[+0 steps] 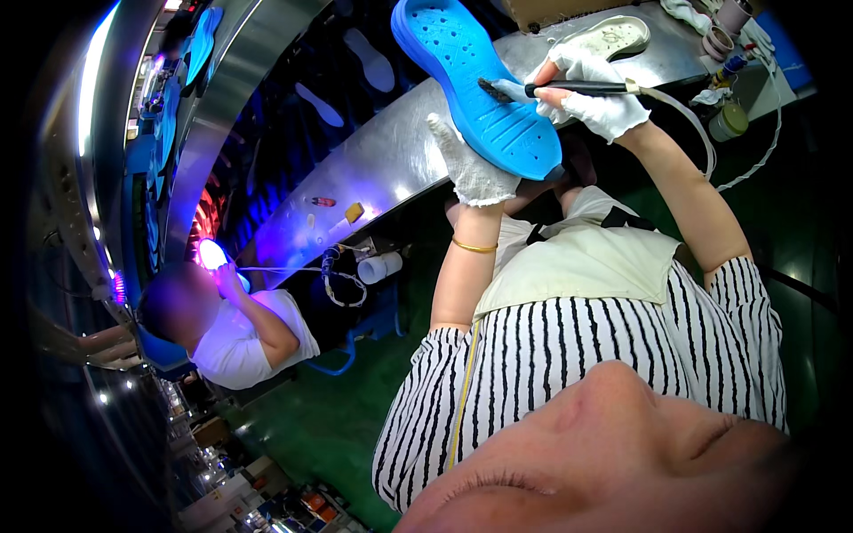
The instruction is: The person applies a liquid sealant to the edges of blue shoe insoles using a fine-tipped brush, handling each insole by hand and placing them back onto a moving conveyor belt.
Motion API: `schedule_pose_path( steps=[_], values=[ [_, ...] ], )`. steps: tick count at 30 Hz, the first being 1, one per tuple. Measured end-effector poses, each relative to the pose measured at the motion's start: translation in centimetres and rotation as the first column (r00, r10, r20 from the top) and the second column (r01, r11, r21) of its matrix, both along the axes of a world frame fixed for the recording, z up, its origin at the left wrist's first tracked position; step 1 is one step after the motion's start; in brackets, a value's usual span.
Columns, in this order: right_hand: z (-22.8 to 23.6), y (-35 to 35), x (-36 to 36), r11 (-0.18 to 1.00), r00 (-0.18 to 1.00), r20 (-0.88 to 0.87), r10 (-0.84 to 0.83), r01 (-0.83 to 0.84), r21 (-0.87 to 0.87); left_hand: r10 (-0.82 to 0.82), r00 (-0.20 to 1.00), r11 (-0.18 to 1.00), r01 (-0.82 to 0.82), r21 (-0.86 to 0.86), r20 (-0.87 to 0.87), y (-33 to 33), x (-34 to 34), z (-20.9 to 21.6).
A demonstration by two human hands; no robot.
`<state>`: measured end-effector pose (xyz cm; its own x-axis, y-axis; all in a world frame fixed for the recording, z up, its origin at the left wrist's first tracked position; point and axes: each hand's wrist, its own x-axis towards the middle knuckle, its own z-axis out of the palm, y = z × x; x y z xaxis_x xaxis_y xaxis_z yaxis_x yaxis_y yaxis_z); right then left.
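A large blue shoe sole (471, 93), dotted with small holes and marked with grooves, is tilted above the metal bench. My left hand (478, 169), in a white knit glove, grips it by the lower left edge near its narrower end. In my right hand (600, 105), also gloved but with bare fingertips, is a brush (582, 87) with a black handle, held like a pen. Its dark bristles touch the sole's surface around the middle. A pale hose (689, 111) runs from the handle's rear end and hangs down on the right.
The metal bench (364, 169) bears a cream sole (613, 37) and a small yellow block (354, 212). Behind lies a cardboard box (555, 11). Spools (734, 16) and a jar (730, 123) stand right. At left, a seated person (249, 338) holds a glowing object (211, 255).
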<state>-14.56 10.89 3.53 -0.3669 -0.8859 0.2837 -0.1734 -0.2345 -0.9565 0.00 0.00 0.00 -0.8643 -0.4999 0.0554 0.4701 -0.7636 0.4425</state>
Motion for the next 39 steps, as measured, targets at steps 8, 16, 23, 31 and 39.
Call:
schedule_pose_path(
  steps=[8,16,23,31,39],
  values=[
    [0.2,0.3,3.3,0.997,0.996,0.050,0.070,-0.068,-0.028,0.125,0.991,0.985,-0.129,-0.112,-0.044,-3.1,-1.8,-0.4],
    [-0.7,0.2,4.3,0.986,0.989,-0.005,0.151,-0.151,-0.070,0.109,0.980,0.977,-0.136,-0.163,-0.165,-3.2,-2.2,1.0],
    [-1.0,0.1,2.3,0.967,0.969,-0.242,0.060,-0.116,-0.226,0.086,0.979,0.977,-0.119,-0.179,-0.186,-3.7,-2.8,1.9],
    [0.2,0.0,1.7,0.974,0.963,-0.258,0.081,-0.131,-0.184,-0.007,0.982,0.995,-0.012,-0.096,-0.189,-5.2,-2.5,2.9],
    [0.2,1.9,2.9,0.956,0.967,0.016,0.254,-0.254,0.146,-0.106,0.980,0.984,0.079,-0.158,-0.167,-5.8,-2.5,2.9]
  ],
)
